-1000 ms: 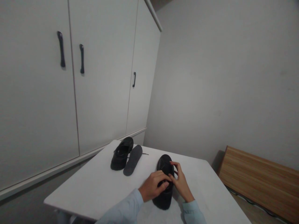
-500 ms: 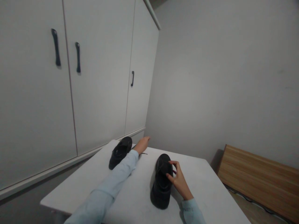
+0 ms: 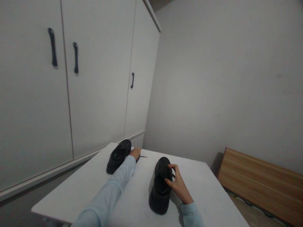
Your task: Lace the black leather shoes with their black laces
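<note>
1. Since the earlier frames, our left hand (image 3: 135, 153) is moving from the near shoe (image 3: 159, 201) to the dark insole (image 3: 138, 158); it is reaching palm-down, its grip hidden.
2. Our right hand (image 3: 181, 188) is keeping hold of the near shoe's tongue (image 3: 166, 172), half curled, thumb and fingers parted.
3. The insole, probably, is lying outside both shoes, beside the far shoe (image 3: 114, 162); we aren't seeing inside the near one.
4. Both shoes are resting on the white table (image 3: 201, 192).

Dim, greyish light, source unseen. Wall (image 3: 201, 82) brightest beyond the right-hand fingers (image 3: 175, 167); soft shadow on tabletop (image 3: 196, 186) below them. Fine detail slightly blurred.
</note>
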The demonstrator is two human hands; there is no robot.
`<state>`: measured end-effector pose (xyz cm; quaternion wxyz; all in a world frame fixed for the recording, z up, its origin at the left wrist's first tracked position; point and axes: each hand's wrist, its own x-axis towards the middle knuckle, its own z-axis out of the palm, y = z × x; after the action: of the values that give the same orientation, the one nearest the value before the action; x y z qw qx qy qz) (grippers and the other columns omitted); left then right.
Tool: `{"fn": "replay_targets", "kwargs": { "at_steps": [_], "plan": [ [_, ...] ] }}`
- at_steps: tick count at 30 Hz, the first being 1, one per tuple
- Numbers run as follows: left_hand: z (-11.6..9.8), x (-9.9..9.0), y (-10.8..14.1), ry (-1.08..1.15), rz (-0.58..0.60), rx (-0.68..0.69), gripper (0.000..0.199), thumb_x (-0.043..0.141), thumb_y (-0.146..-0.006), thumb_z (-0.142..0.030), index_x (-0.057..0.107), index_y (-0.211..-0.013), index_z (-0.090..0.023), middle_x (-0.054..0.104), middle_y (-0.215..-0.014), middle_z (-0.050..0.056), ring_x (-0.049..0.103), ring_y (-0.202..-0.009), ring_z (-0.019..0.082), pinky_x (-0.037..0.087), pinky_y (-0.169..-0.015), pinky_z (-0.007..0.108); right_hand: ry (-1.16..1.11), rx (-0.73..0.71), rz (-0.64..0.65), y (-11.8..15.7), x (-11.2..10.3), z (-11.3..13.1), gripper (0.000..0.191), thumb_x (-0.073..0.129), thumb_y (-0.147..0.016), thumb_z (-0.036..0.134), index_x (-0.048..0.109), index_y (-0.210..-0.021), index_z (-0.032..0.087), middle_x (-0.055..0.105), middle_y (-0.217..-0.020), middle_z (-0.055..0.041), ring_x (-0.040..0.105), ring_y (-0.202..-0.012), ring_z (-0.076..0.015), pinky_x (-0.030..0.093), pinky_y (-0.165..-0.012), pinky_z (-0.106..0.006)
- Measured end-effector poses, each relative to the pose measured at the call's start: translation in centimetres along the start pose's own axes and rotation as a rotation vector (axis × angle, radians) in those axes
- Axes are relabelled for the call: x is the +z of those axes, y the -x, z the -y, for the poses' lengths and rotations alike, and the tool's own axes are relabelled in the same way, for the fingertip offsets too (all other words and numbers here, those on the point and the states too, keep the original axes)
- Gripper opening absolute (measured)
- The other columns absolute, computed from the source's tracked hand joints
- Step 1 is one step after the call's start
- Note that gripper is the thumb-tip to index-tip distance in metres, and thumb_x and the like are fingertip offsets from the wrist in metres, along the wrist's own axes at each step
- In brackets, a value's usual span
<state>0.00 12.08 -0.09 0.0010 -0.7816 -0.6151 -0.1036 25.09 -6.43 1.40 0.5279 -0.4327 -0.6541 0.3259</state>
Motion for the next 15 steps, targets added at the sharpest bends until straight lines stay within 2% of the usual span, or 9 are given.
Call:
{"fn": "replay_targets", "kwargs": {
  "at_steps": [5,10,13,15],
  "plan": [
    [-0.1,-0.1,0.0,-0.054,-0.049,0.002,0.037,0.034,-0.086,-0.004,0.056,-0.115,-0.009,0.052,-0.121,0.022,0.052,-0.109,0.031,0.046,-0.084,0.043,0.087,-0.010,0.015,-0.3,0.0,-0.5,0.050,0.060,-0.061,0.010,0.041,-0.106,0.024,0.054,-0.108,-0.0042,0.052,-0.107,-0.0247,0.043,-0.089,-0.038],
    [-0.3,-0.9,0.8,-0.071,-0.097,0.030,0.027,0.039,-0.086,-0.004,0.062,-0.100,-0.006,0.051,-0.117,0.023,0.056,-0.101,0.029,0.047,-0.081,0.038,0.317,-0.063,0.065,-0.8,-0.1,-0.3,0.047,0.059,-0.057,0.008,0.046,-0.100,0.022,0.051,-0.104,-0.0039,0.049,-0.104,-0.0245,0.039,-0.092,-0.039],
    [-0.5,-2.3,1.3,-0.068,-0.126,0.066,0.024,0.041,-0.087,-0.005,0.062,-0.099,-0.007,0.054,-0.113,0.021,0.057,-0.101,0.027,0.045,-0.086,0.037,0.439,-0.074,0.095,-1.1,-0.1,0.2,0.044,0.059,-0.055,0.008,0.049,-0.096,0.021,0.050,-0.103,-0.0046,0.048,-0.101,-0.0250,0.039,-0.091,-0.039],
    [-0.7,-4.0,1.4,-0.063,-0.152,0.095,0.025,0.040,-0.087,-0.007,0.061,-0.101,-0.008,0.057,-0.109,0.020,0.055,-0.104,0.027,0.043,-0.087,0.038,0.503,-0.066,0.104,-1.3,0.0,0.6,0.044,0.059,-0.053,0.008,0.050,-0.094,0.021,0.050,-0.103,-0.0051,0.048,-0.099,-0.0253,0.040,-0.089,-0.038]
  ]
}}
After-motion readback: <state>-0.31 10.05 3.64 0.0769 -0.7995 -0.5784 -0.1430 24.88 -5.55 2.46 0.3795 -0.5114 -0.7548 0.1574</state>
